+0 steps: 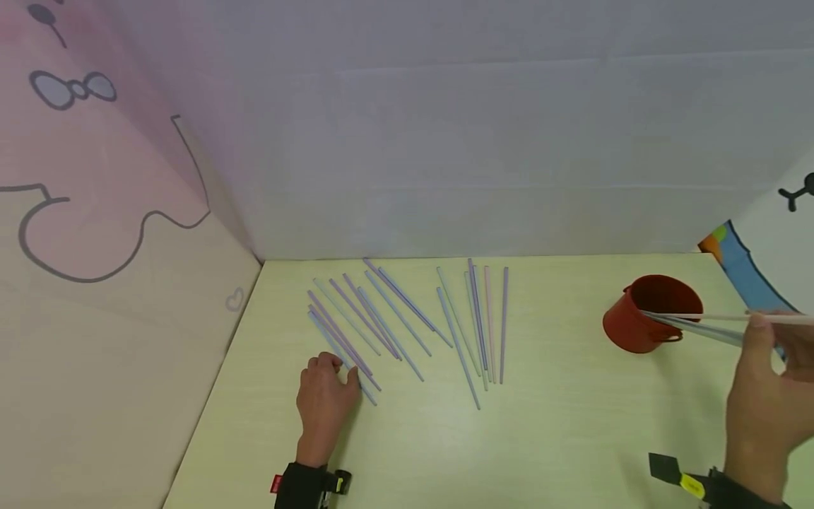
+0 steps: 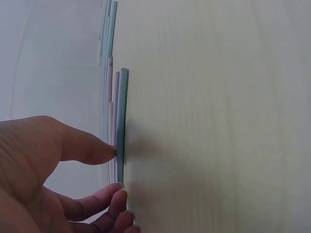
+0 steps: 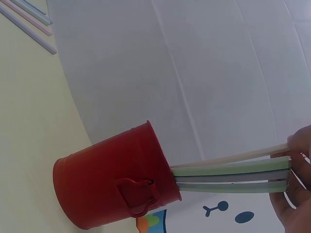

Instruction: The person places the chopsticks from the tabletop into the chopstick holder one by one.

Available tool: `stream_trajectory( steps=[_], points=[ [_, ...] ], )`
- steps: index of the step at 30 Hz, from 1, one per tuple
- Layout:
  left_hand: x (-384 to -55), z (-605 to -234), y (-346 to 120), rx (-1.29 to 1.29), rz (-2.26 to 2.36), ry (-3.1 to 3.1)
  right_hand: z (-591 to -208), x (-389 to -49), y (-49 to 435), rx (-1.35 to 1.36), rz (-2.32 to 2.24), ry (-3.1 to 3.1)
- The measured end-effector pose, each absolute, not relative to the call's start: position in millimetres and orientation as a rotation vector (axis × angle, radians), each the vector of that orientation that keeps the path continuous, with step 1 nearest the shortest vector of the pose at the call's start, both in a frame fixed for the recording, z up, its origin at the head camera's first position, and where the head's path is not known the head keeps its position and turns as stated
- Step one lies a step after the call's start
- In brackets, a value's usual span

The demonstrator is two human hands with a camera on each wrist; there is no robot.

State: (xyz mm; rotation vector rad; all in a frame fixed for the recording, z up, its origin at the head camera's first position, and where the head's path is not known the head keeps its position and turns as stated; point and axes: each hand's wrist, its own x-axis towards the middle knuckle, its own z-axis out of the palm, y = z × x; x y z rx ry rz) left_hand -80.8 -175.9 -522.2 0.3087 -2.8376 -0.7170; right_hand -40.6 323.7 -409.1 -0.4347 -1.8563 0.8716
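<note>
On the table's left side my left hand has its thumb and fingertips at the near part of a blue straw. The thumb tip touches the straw's side, with a gap between it and the forefinger. More straws, purple, blue and pale green, lie fanned out beside that one. My right hand pinches several straws, one pinkish white and others green and grey, between thumb and fingers. Their far ends lie inside the mouth of a small red bucket, where the tips are hidden.
A second group of straws, in blue, green, pink and purple, lies at the middle of the table. A pale cloth backdrop hangs behind the table's back edge. A printed panel borders the left.
</note>
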Motion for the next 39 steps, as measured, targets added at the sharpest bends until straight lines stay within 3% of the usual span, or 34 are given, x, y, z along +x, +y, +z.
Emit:
stream_trajectory(
  steps=[17,26,34,39],
  points=[
    [-77.3,-506.0,-194.0,0.396,-0.874,-2.905,-429.2,-48.1,320.5,-0.432,0.833,-1.916],
    [-75.8,-505.2,-209.6,0.439,-0.96,-2.932,-409.1,-42.8,296.1,-0.526,0.879,-1.923],
    [-71.3,-503.9,-216.8,0.497,-1.019,-2.845,-423.0,-36.9,318.2,-0.427,0.769,-1.914],
    [-71.4,-496.6,-208.8,0.433,-1.063,-2.773,-402.6,-29.9,303.6,-0.445,0.739,-1.837]
  ],
)
